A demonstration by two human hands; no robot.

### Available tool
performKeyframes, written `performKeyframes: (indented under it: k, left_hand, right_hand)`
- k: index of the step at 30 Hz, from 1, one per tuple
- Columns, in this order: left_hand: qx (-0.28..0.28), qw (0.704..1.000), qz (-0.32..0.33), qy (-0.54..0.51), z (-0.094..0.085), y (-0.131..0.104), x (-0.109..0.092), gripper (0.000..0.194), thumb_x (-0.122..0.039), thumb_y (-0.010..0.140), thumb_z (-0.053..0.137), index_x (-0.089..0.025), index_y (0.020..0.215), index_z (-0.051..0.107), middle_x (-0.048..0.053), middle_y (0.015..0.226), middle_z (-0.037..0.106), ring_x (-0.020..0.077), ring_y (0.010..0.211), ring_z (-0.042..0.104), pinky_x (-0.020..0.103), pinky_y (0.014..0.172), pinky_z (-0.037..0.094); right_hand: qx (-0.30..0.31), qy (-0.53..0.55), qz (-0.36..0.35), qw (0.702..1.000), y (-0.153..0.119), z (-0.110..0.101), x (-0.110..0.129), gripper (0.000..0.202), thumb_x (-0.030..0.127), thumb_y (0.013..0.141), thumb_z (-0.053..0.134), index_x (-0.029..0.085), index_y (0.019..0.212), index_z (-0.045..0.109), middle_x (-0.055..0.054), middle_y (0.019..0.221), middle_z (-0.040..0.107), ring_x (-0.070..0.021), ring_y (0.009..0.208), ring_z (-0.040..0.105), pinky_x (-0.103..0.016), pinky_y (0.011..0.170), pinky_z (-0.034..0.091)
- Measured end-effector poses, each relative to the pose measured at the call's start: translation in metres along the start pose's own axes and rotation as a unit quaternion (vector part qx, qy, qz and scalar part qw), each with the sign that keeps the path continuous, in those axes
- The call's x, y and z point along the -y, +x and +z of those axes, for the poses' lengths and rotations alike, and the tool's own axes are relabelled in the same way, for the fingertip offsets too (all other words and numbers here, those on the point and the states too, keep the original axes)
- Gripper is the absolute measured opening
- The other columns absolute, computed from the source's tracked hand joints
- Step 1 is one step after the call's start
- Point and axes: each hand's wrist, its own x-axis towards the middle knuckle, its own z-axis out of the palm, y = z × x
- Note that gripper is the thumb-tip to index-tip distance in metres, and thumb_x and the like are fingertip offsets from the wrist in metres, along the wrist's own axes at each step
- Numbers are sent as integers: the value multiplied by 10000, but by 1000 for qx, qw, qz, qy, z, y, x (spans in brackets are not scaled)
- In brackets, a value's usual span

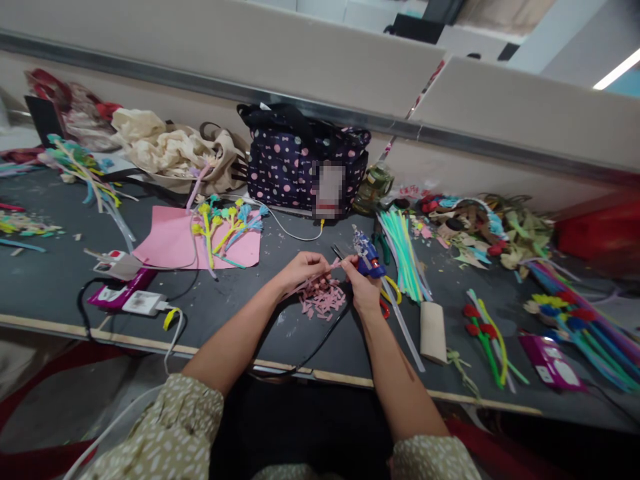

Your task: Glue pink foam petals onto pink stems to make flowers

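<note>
Both of my hands meet over the desk, above a pile of short pink cut pieces [325,301]. My left hand [304,268] is closed around a thin pink strip [300,288], perhaps a pipe cleaner, which trails back toward the wrist. The fingertips of my right hand [361,283] pinch together at the strip's other end. Dark pointed blades [338,252] show just behind the fingers. Red and yellow handles [391,291] stick out right of my right hand; whether they belong to those blades is hidden. A blue glue gun [367,252] stands just beyond that hand, near a long translucent stick [406,333].
Bundled green pipe cleaners [404,250] and a cardboard tube [433,332] lie to the right. Pipe-cleaner flowers rest on pink paper [160,233] at left, near a power strip [120,293]. A patterned bag [285,163] stands at the back. A black cable [320,343] crosses the front edge.
</note>
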Motion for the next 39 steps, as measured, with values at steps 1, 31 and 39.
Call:
performKeyframes:
  k: [1,31,39]
  left_hand:
    - [1,1000,0,0,0,0,0,286,-374,713,729,-110,733,621,50,695,669,104,512,593,210,480,470]
    - [-4,1000,2,4,3,-2,-3,336,-414,692,753,-111,734,613,48,698,660,95,518,575,208,500,459]
    - [-58,996,62,15,1,-3,-11,373,-464,696,750,-117,786,646,31,725,657,72,532,532,180,493,392]
  right_hand:
    - [1,2,1,1000,0,0,0,241,313,667,753,157,785,613,7,764,605,-112,661,516,-315,712,469]
    - [4,3,-12,1000,0,0,-4,253,331,679,755,164,806,615,14,779,621,-110,666,542,-286,678,472]
    - [-32,69,-35,996,-4,1,12,314,380,682,771,180,809,565,-8,929,661,-36,498,443,-208,455,380]
